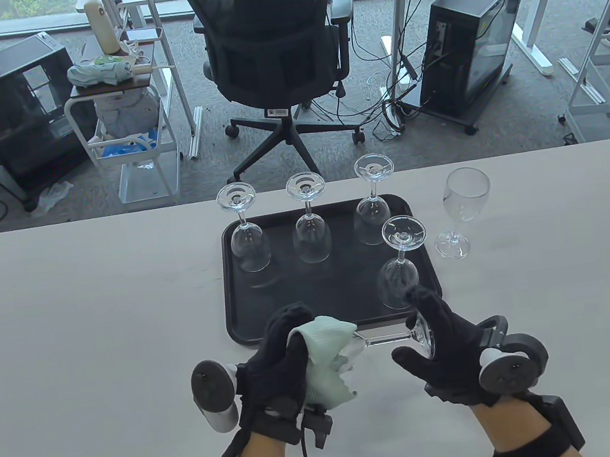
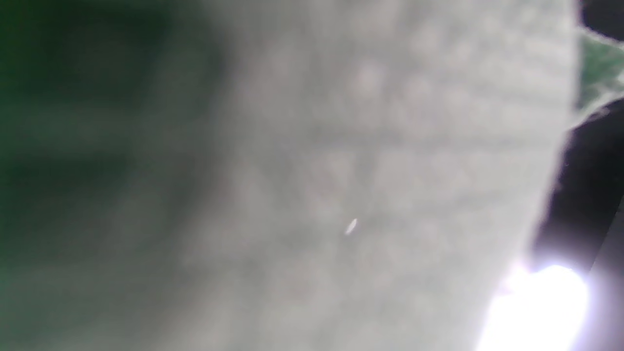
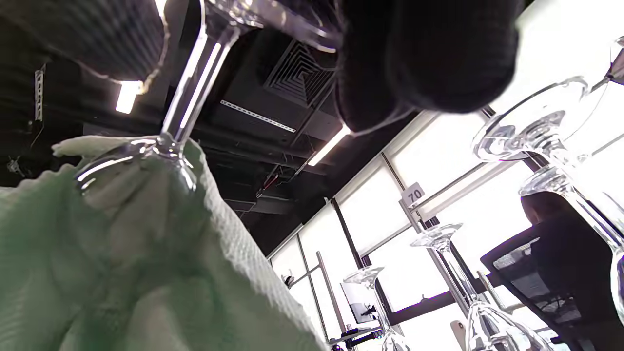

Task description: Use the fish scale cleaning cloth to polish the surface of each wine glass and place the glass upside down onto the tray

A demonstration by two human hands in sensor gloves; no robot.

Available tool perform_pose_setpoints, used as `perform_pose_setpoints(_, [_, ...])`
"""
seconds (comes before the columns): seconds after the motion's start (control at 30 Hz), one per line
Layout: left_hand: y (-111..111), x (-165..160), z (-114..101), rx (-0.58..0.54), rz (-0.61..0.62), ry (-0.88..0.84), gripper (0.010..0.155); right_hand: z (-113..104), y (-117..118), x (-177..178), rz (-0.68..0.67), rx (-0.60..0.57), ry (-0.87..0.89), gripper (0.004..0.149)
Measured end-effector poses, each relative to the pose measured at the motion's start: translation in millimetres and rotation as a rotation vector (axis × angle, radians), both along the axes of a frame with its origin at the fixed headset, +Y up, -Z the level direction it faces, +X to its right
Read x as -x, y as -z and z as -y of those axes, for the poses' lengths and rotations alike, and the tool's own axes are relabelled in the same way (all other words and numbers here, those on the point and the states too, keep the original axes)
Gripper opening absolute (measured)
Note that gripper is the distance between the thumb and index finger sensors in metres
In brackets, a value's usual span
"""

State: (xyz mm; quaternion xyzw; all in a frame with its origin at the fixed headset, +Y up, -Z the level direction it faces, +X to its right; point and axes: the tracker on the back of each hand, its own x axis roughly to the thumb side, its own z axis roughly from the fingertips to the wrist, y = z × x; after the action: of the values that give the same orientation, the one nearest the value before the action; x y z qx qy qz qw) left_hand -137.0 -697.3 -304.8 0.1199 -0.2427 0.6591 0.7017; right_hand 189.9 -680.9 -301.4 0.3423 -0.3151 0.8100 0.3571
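Item: wine glass [image 1: 392, 339], held sideways; my left hand [image 1: 278, 367] grips its bowl through the cloth [image 1: 325, 360], my right hand [image 1: 444, 347] pinches its foot.

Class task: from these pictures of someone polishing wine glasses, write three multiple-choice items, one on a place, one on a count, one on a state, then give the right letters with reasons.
1. Where does the upright wine glass stand?
A. on the table right of the tray
B. on the tray's middle
C. on the chair

2. How many glasses stand upside down on the tray?
A. two
B. four
C. six

3. How is the held glass lying?
A. upright
B. upside down
C. on its side

Answers:
1 A: it stands on bare table beside the tray's right edge.
2 B: three in the far row, one nearer on the right.
3 C: its stem runs level between the left hand, which wraps the cloth round the bowl, and the right hand at the foot.
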Motion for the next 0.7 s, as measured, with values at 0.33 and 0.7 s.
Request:
perform_pose_setpoints(0.33, [1.0, 0.9, 1.2, -0.017, -0.039, 0.036, 0.06, 2.7, 4.6, 0.2, -0.034, 0.121, 0.003, 0.091])
perform_pose_setpoints(0.7, [-0.6, 0.6, -0.9, -0.108, -0.058, 0.056, 0.059, 9.4, 11.7, 1.1, -0.116, 0.458, 0.171, 0.081])
